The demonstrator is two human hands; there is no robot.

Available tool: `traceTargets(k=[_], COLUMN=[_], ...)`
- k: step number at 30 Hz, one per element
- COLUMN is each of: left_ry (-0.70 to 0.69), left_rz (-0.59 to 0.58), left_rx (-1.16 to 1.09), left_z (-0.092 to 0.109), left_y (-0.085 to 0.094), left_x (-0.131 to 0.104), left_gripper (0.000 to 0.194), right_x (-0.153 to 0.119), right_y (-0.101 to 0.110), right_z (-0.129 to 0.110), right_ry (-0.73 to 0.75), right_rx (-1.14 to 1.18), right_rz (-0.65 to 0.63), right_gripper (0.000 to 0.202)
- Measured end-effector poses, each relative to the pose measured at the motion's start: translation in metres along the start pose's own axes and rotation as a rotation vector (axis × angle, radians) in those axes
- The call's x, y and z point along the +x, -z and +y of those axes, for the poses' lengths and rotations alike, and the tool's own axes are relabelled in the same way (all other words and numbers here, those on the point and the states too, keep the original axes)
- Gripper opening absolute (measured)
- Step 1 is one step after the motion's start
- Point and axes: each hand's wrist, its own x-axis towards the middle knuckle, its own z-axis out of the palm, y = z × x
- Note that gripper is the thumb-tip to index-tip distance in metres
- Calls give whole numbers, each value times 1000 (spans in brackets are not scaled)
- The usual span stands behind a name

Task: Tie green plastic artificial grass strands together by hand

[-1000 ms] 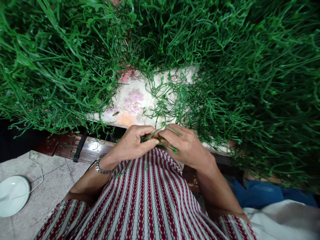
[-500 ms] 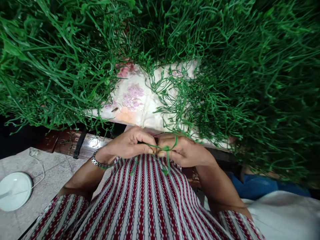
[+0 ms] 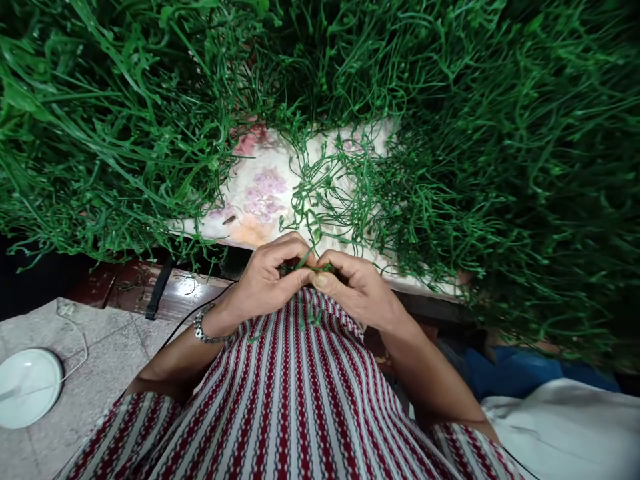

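Note:
My left hand (image 3: 263, 280) and my right hand (image 3: 357, 290) meet at the edge of a table, fingertips touching, both pinched on a thin green stalk (image 3: 306, 262) between them. A metal bracelet (image 3: 203, 331) circles my left wrist. Small green bits (image 3: 314, 319) lie on my red-and-white striped lap (image 3: 300, 400) just below the hands. A huge heap of thin green stalks (image 3: 475, 167) covers the table, leaving a bare patch of flowered cloth (image 3: 265, 197) right in front of the hands.
Leafier greens (image 3: 100, 133) are piled at the left of the table. A white plate (image 3: 27, 387) lies on the tiled floor at lower left, with a cord beside it. Blue cloth (image 3: 505, 377) and white cloth (image 3: 565, 427) lie at lower right.
The hands rose slightly toward the table edge and stay pinched together. The dangling stalk ends seen half a second ago are gone; small green bits now lie on the lap.

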Motion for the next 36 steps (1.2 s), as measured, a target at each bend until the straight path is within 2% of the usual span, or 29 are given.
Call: traceTargets(k=[3, 6, 8, 11, 14, 19, 21, 24, 27, 31, 36], left_ry=[23, 155, 189, 164, 145, -74, -98, -49, -3, 55, 238], left_rz=[8, 18, 34, 103, 154, 169, 130, 42, 63, 70, 18], left_rx=[-109, -266, -303, -284, -236, -45, -33, -99, -155, -211, -392], left_z=[-3, -3, -2, -3, -3, -3, -4, -5, -3, 0, 3], left_y=[-1, 0, 0, -1, -4, -8, -7, -5, -3, -3, -4], left_x=[0, -1, -2, -3, -4, -6, -7, -8, -8, -10, -12], left_gripper=[10, 8, 10, 8, 9, 3, 8, 8, 5, 3, 16], right_x=[-2, -7, -11, -14, -14, -11, -11, -12, -12, -13, -15], right_y=[-2, -3, -4, -4, -5, -9, -11, -13, -14, -14, -16], right_z=[1, 2, 1, -2, -4, -2, -2, -2, -2, -2, -2], right_ry=[-24, 10, 47, 89, 89, 65, 110, 189, 221, 200, 169], right_rx=[10, -66, -168, -303, -333, -281, -287, -317, -304, -298, -348], right_rz=[-19, 95, 177, 227, 249, 221, 257, 272, 244, 214, 198], right_gripper=[25, 17, 12, 8, 7, 17, 23, 30, 15, 10, 10])
